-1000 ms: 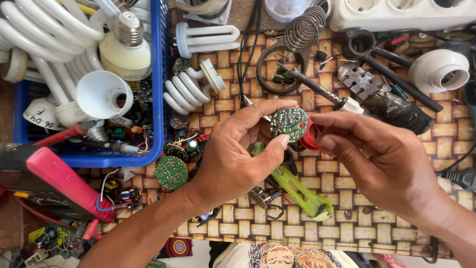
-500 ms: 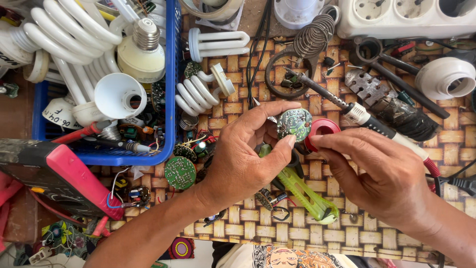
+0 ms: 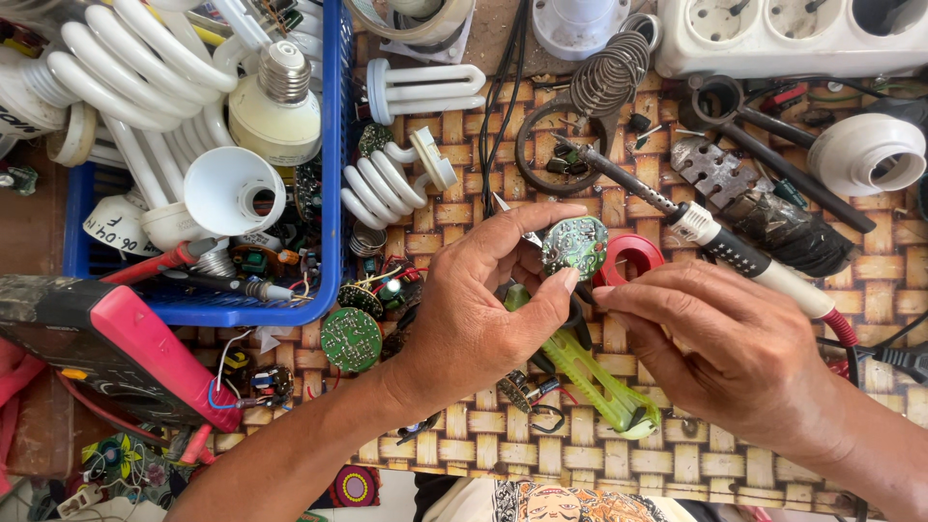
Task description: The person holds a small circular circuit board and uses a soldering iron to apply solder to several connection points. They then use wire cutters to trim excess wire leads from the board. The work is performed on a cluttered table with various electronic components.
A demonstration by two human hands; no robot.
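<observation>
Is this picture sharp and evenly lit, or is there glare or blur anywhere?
Head view: even, soft daylight, no harsh shadows; left hand, right hand and round circuit board are sharp; mild glare on the white lamp tubes; edges slightly bowed.

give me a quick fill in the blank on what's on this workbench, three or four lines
1. The left hand pinches a small round green ____ between thumb and fingers.
2. The spiral lamp tubes at upper left lie in a plastic basket coloured ____.
3. The small red ring beside the right hand lies on a woven ____.
4. The lime-green tool lies ____ the two hands.

Missing words: circuit board; blue; mat; under
</observation>
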